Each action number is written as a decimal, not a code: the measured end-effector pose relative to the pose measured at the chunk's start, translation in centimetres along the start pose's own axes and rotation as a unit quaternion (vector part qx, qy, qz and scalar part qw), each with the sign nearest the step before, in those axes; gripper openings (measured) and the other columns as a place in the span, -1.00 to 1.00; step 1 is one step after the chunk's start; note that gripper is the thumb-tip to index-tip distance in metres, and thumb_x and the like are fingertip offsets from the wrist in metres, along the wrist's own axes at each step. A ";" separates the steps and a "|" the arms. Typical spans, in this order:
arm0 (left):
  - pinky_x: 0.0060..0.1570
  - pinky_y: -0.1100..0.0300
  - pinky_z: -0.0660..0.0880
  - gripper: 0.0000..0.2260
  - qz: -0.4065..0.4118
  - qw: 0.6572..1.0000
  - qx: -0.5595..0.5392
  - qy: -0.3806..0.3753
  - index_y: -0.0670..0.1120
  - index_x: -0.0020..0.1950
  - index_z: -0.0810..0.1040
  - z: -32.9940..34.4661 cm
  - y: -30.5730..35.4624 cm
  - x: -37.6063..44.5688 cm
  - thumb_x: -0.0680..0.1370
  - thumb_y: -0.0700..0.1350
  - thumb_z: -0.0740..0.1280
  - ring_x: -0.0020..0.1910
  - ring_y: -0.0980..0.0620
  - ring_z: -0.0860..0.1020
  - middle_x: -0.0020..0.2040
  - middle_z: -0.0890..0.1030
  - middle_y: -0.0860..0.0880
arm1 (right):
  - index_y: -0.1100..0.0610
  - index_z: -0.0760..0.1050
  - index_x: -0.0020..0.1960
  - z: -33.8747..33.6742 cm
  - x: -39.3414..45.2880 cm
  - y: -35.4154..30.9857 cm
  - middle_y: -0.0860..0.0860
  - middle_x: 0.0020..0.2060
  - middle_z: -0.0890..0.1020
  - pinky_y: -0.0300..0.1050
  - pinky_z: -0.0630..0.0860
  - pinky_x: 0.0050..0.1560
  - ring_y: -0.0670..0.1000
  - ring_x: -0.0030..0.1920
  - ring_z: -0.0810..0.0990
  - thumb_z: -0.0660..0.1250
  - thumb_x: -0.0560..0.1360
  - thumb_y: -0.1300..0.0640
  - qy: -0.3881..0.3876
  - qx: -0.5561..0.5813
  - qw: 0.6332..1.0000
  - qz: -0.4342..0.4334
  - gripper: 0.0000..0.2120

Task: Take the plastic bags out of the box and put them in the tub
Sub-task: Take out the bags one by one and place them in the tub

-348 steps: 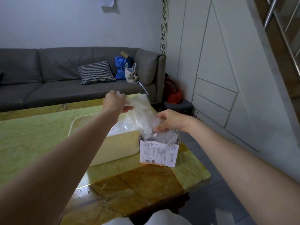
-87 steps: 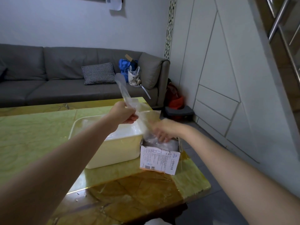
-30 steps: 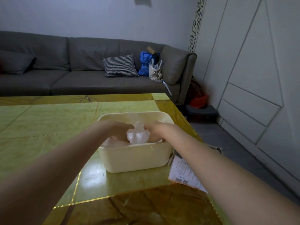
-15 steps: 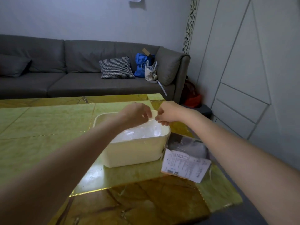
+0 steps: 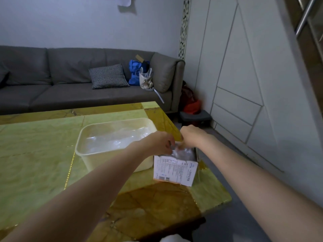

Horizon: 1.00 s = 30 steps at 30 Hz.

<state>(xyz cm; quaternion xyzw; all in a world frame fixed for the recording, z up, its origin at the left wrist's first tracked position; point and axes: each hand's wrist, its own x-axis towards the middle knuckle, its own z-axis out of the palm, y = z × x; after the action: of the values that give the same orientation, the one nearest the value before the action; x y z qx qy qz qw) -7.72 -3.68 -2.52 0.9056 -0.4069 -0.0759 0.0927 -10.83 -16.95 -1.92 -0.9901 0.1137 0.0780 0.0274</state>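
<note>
Since the earlier frame both hands have moved from above the tub to the mouth of the box. Near edge of the counter (image 5: 157, 206): box (image 5: 175, 170), printed side facing the viewer, touching the tub's right wall. Left hand (image 5: 158, 143) and right hand (image 5: 191, 136) meet over its opening, fingers curled, pinching the plastic bags (image 5: 185, 151) inside. Beyond: cream tub (image 5: 83, 154), clear bags lying in it. Far: grey sofa (image 5: 70, 95) with checked cushion (image 5: 108, 76).

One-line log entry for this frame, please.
left hand: reaching into box | right hand: same | bags: in box, more in tub
</note>
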 end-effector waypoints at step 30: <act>-0.21 0.15 0.39 -0.70 -0.168 0.873 -0.357 0.287 -0.10 -0.27 0.60 -7.0 -2.8 -1.3 0.59 -0.06 0.22 -0.40 0.04 0.34 -0.34 0.43 -0.07 | 0.24 0.54 -0.07 -2.7 -0.9 0.4 0.08 -0.26 0.63 -0.10 0.45 -0.06 0.07 -0.14 0.54 0.18 0.39 -0.39 -0.095 0.586 0.802 -0.060 -0.34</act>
<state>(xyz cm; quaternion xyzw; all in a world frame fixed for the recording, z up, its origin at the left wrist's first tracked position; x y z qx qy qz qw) -5.07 -0.13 3.67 0.8473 -0.1496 0.0329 0.5085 -11.35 -17.32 0.89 -0.7776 0.0753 0.0880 0.6180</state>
